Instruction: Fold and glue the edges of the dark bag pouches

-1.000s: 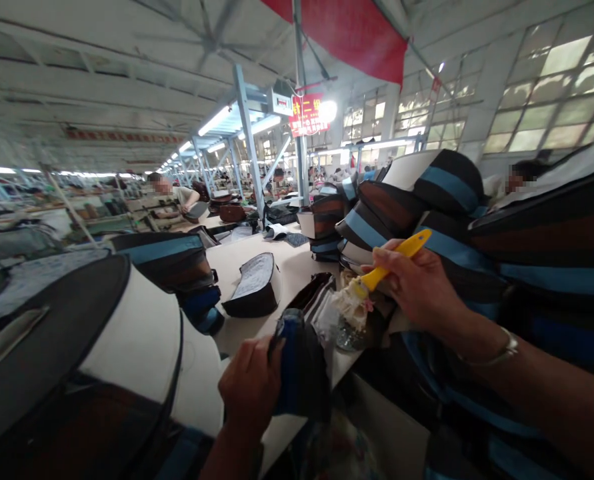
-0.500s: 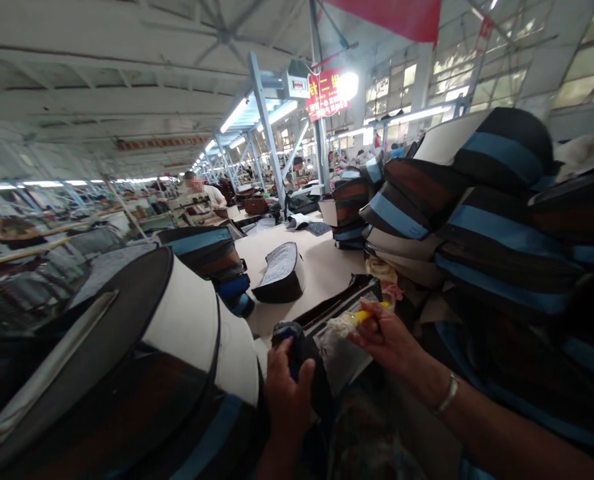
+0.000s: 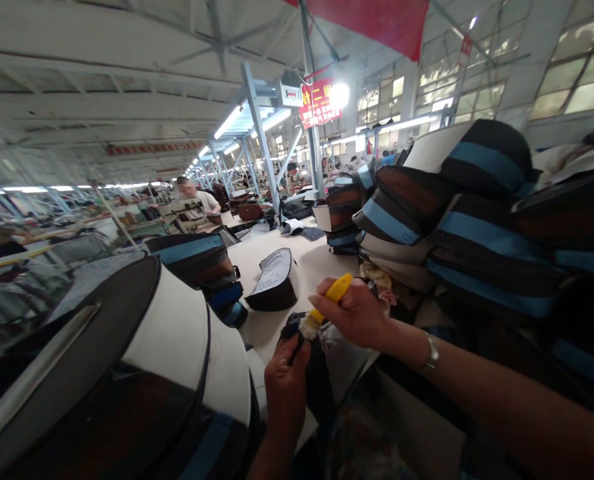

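My right hand (image 3: 355, 312) is closed around the yellow handle of a brush (image 3: 337, 288). Its pale bristles press down on the near-left end of a dark fabric bag piece (image 3: 319, 377). My left hand (image 3: 287, 370) pinches the edge of that same piece, thumb and fingers together, just beside the bristles. A greyish-white lining or panel shows on the piece under my right hand. Part of the piece is hidden behind my hands. Beyond it, a curved black-and-white piece with a patterned grey top (image 3: 275, 280) lies on the white table (image 3: 311, 267).
Large stacked black-and-white bag parts (image 3: 174, 327) crowd the left. A tall pile of dark bag parts with blue bands (image 3: 497, 230) rises on the right. More banded parts (image 3: 191, 253) stand at the table's left side. A person (image 3: 201, 198) works farther back.
My right hand has swung the brush left and turned it upright, bringing the bristles to the end of the piece. My left fingers have closed on its edge. The view has shifted slightly.
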`<state>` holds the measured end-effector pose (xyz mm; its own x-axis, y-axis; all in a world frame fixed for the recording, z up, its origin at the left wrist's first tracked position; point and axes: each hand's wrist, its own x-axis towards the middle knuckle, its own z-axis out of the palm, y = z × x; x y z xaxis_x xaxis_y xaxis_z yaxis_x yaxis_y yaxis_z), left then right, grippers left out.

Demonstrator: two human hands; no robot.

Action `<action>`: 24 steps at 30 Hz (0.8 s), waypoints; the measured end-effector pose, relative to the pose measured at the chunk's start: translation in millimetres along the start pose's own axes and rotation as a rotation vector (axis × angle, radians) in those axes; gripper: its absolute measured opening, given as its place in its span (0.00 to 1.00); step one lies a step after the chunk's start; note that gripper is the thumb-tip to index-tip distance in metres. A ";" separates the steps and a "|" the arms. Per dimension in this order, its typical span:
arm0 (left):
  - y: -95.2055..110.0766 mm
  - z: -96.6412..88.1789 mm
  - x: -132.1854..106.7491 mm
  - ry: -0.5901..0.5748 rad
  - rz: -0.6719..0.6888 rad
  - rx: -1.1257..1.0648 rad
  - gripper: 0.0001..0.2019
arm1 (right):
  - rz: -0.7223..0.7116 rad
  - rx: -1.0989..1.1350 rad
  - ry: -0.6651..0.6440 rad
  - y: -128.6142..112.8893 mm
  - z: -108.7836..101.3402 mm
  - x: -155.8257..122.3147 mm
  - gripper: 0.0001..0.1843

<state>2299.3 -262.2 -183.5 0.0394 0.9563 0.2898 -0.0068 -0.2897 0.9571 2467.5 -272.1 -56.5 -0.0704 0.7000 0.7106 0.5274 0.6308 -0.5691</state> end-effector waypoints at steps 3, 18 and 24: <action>-2.7 -0.5 2.0 0.011 -0.035 -0.048 0.18 | -0.086 -0.104 0.005 6.4 7.9 8.3 0.12; -11.8 -24.1 -9.1 0.289 0.279 0.536 0.30 | 0.169 0.253 0.507 18.4 -27.8 -11.4 0.13; -19.4 -39.2 -25.6 0.099 0.114 0.461 0.56 | 0.359 0.437 0.817 22.3 -103.5 -89.4 0.12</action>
<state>2259.3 -279.6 -209.4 -0.0310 0.9101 0.4133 0.4389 -0.3591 0.8236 2573.2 -355.3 -89.9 0.7243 0.5315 0.4392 0.0328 0.6097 -0.7920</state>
